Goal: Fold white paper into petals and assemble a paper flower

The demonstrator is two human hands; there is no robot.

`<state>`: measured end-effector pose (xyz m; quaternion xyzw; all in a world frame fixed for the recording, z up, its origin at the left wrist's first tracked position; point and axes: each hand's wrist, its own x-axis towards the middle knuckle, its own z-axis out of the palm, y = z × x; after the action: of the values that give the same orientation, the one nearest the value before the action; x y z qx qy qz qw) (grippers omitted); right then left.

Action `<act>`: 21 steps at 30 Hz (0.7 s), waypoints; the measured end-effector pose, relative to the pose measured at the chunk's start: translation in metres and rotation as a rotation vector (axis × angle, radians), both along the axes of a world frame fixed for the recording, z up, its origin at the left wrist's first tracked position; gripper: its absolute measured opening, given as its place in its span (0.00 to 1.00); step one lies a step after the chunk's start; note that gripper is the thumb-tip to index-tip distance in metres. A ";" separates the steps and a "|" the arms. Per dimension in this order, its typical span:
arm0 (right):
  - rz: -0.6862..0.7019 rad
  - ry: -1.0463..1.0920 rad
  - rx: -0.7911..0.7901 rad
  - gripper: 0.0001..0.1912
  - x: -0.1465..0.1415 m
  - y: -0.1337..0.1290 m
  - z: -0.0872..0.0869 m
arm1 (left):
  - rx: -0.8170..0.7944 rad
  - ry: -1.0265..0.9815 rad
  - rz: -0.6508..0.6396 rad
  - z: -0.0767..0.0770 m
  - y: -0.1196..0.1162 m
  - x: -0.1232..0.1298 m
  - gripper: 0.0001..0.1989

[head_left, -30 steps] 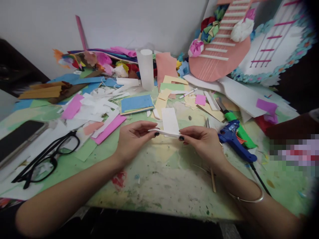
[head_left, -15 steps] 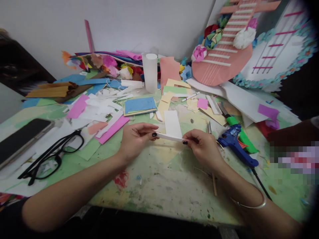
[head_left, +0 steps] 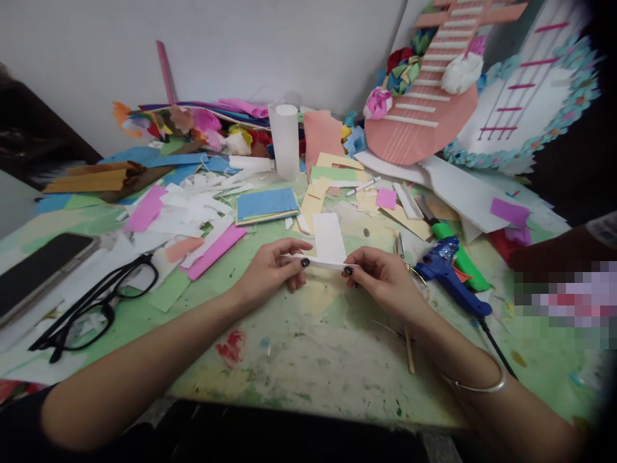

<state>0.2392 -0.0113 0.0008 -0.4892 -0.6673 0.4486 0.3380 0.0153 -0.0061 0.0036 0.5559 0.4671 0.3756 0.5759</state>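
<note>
A narrow white paper strip (head_left: 325, 263) is stretched level between my two hands, above the green, paint-stained table. My left hand (head_left: 274, 263) pinches its left end between thumb and fingers. At the right end, my right hand (head_left: 378, 276) grips it the same way. Just beyond the strip lies a flat white paper rectangle (head_left: 329, 236), its near edge partly hidden by the strip. The blue glue gun (head_left: 446, 273) rests right of my right hand, and a thin wooden stick (head_left: 409, 350) lies beneath my right wrist.
Black glasses (head_left: 96, 308) and a phone (head_left: 43, 273) lie at left. White scraps, pink paper and a blue card stack (head_left: 267, 204) spread behind my hands. A white roll (head_left: 286, 141) stands upright; paper instruments (head_left: 424, 122) lean at back right. A person's arm shows at far right.
My fingers have shifted on the strip, and more of its left end shows across my left fingers. The whole view has moved slightly, so things appear a little further left.
</note>
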 end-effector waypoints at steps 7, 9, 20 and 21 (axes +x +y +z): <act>0.061 -0.164 0.173 0.05 -0.002 -0.006 0.005 | 0.251 0.284 -0.085 0.000 -0.002 0.002 0.06; 0.101 -0.173 0.207 0.06 -0.005 -0.008 0.007 | 0.292 0.324 -0.106 0.001 -0.004 0.003 0.06; 0.180 -0.156 0.339 0.06 -0.014 -0.013 0.003 | 0.382 0.371 -0.217 -0.001 -0.013 0.007 0.06; 0.165 -0.153 0.341 0.06 -0.013 -0.012 0.003 | 0.353 0.356 -0.214 -0.001 -0.013 0.006 0.06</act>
<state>0.2266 -0.0233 0.0036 -0.4013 -0.7949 0.3169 0.3266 0.0210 -0.0189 0.0028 0.7513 0.4269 0.2846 0.4150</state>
